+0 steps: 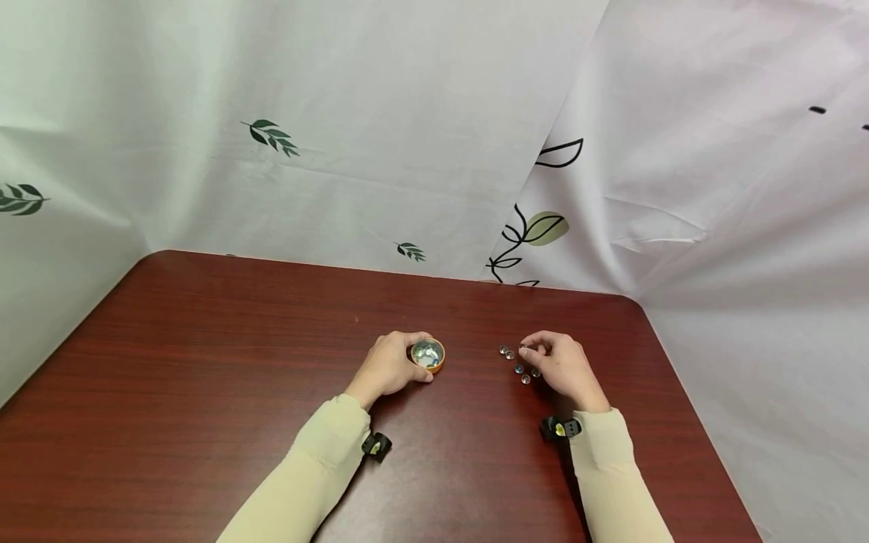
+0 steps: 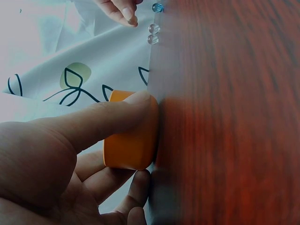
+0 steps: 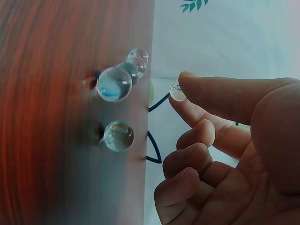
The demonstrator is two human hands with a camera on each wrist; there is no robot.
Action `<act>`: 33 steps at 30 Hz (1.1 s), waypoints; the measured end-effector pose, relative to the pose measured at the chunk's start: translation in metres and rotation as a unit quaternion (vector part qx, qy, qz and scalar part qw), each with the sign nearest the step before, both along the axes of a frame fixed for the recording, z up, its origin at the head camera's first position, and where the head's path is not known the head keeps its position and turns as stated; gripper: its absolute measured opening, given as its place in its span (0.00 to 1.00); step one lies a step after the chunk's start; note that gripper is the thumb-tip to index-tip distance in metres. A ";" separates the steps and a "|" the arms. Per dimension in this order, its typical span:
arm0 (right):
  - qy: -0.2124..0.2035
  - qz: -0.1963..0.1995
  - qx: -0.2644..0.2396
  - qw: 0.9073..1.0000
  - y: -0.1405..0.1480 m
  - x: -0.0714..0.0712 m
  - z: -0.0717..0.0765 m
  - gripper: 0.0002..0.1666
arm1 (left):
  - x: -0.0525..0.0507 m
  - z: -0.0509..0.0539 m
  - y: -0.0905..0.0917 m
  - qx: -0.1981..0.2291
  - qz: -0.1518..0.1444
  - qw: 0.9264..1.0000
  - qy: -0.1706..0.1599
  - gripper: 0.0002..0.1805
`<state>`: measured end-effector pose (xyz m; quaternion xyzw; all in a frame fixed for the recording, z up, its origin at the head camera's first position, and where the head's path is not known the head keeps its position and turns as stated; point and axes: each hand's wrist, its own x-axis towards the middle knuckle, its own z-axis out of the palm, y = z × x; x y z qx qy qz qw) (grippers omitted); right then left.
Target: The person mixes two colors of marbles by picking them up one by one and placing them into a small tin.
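My left hand (image 1: 390, 364) holds a small orange bowl (image 2: 131, 136) on the table, thumb on one side and fingers around the other. Inside the bowl there is a shiny, clear and bluish look; I cannot tell exactly what lies in it. To the right, my right hand (image 1: 560, 367) is raised above the tabletop, pinching a clear glass marble (image 3: 177, 92) between thumb and index finger, its other fingers curled. Several more glass marbles rest on the table beside that hand, among them one with a blue streak (image 3: 114, 84) and one with a brownish swirl (image 3: 118, 136).
The reddish-brown wooden table (image 1: 204, 392) has rounded far corners. White curtains (image 1: 380, 113) with leaf prints hang behind it and along both sides. A small black camera is strapped at each wrist.
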<state>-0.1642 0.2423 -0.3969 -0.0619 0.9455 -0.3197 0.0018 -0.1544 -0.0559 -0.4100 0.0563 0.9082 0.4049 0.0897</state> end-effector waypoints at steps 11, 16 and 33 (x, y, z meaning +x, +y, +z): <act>0.005 0.007 -0.006 1.000 -0.009 0.002 0.004 0.05 | 0.000 -0.001 0.000 -0.003 -0.002 1.000 0.002 0.33; 0.010 0.013 -0.013 1.000 -0.015 0.003 0.007 0.05 | -0.001 -0.001 0.000 0.001 0.000 1.000 0.001 0.33; 0.004 0.029 -0.023 0.999 -0.033 0.005 0.013 0.04 | 0.000 0.000 0.000 0.003 0.001 1.000 -0.004 0.33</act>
